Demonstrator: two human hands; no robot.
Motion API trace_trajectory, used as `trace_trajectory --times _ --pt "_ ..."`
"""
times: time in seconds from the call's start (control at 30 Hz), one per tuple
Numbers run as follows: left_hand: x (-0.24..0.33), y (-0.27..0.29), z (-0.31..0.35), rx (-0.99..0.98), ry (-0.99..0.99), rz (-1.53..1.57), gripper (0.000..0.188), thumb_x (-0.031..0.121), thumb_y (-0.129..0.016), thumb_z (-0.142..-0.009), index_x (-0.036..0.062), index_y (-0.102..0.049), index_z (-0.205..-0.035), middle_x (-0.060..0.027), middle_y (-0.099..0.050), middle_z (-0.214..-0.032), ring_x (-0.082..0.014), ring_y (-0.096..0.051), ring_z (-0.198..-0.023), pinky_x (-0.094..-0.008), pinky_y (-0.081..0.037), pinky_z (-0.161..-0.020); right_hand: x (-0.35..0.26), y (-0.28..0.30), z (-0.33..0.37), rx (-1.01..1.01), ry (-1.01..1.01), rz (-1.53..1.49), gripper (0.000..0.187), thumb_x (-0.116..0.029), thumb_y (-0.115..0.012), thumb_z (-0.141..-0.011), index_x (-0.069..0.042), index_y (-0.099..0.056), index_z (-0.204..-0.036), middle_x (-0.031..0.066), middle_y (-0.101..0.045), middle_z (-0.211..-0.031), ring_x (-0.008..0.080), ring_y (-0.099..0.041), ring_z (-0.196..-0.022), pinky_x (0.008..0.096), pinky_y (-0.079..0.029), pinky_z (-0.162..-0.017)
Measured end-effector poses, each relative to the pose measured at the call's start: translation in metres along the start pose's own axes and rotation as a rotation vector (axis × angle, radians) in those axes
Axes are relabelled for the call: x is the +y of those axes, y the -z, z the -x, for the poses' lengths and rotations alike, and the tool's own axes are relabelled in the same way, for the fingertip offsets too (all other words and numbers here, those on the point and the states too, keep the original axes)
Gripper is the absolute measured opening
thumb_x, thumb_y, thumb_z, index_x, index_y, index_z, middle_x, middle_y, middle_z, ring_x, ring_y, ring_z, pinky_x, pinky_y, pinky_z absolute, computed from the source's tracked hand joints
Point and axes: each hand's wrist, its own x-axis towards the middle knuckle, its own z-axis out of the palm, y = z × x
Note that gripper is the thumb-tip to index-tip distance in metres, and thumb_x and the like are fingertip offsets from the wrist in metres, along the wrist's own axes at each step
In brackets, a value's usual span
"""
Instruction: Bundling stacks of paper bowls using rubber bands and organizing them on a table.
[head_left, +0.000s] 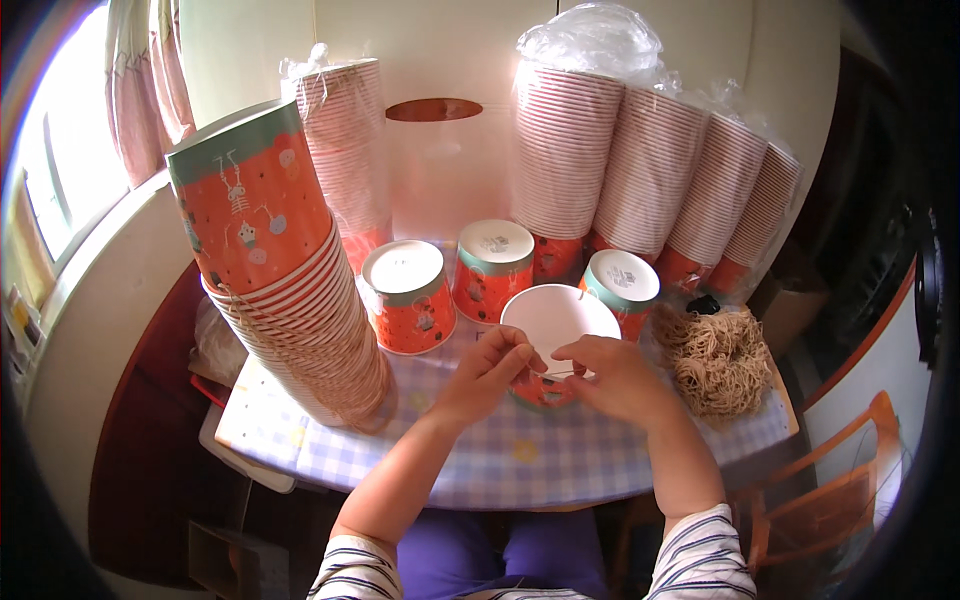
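Observation:
An orange printed paper bucket (545, 393) stands upright in front of me, its white inside (560, 315) facing up. At its near rim, my left hand (487, 368) pinches one part of a thin, light string (562, 375). My right hand (622, 378) grips the same string a short way off, fingers and thumb closed together. The string runs across the gap between the two hands, in front of the bucket wall. To the right of my right hand lies a tangled heap of beige strings (720, 365). Where the string's ends go is hidden by my fingers.
A tall leaning stack of orange buckets (300, 320) rises at the left. Upside-down buckets (415, 318) with white bases stand behind the middle. Plastic-wrapped bucket stacks (565, 150) line the back. A checked cloth (440, 450) covers the table; a wooden chair (825, 490) is at right.

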Motion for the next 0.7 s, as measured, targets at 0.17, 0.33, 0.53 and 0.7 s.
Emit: trace_trajectory --times 0.17,0.33,0.53,0.7 --pt "-0.006 -0.010 -0.010 0.138 -0.085 -0.221 0.009 0.012 -0.052 -0.092 0.0039 -0.054 -0.092 -0.0012 -0.060 -0.077 -0.0057 -0.053 -0.063 -0.0194 -0.042 -0.055 0.000 0.016 -0.009 -0.029 -0.080 -0.240 0.029 -0.006 -0.062 -0.073 -0.008 -0.062 -0.102 0.0091 -0.063 -0.087 0.0226 -0.062 -0.079 0.0331 -0.049 -0.073" --pt "-0.011 -0.020 -0.012 0.303 -0.182 -0.395 0.010 0.006 -0.060 -0.086 0.0007 -0.057 -0.094 -0.0018 -0.060 -0.076 -0.0065 -0.056 -0.067 -0.0195 -0.044 -0.058 0.003 0.017 -0.019 -0.009 0.031 -0.267 0.025 -0.005 -0.063 -0.073 -0.006 -0.063 -0.097 0.0073 -0.063 -0.082 0.0176 -0.061 -0.074 0.0297 -0.049 -0.068" --pt "-0.019 -0.008 -0.002 0.362 -0.248 -0.482 0.013 0.002 -0.062 -0.083 -0.0007 -0.057 -0.095 -0.0052 -0.061 -0.080 -0.0094 -0.059 -0.070 -0.0213 -0.048 -0.061 0.007 0.019 -0.028 -0.069 0.075 -0.258 0.021 -0.008 -0.066 -0.073 -0.004 -0.063 -0.093 0.0052 -0.063 -0.077 0.0141 -0.060 -0.069 0.0274 -0.048 -0.060" --pt "-0.019 -0.009 -0.002 0.328 -0.149 -0.076 0.011 0.002 -0.060 -0.085 -0.0005 -0.056 -0.095 -0.0066 -0.061 -0.080 -0.0115 -0.059 -0.070 -0.0232 -0.049 -0.062 0.016 0.016 -0.024 -0.028 0.085 -0.326 0.021 -0.007 -0.066 -0.072 -0.004 -0.063 -0.092 0.0059 -0.063 -0.077 0.0150 -0.061 -0.068 0.0275 -0.048 -0.057"
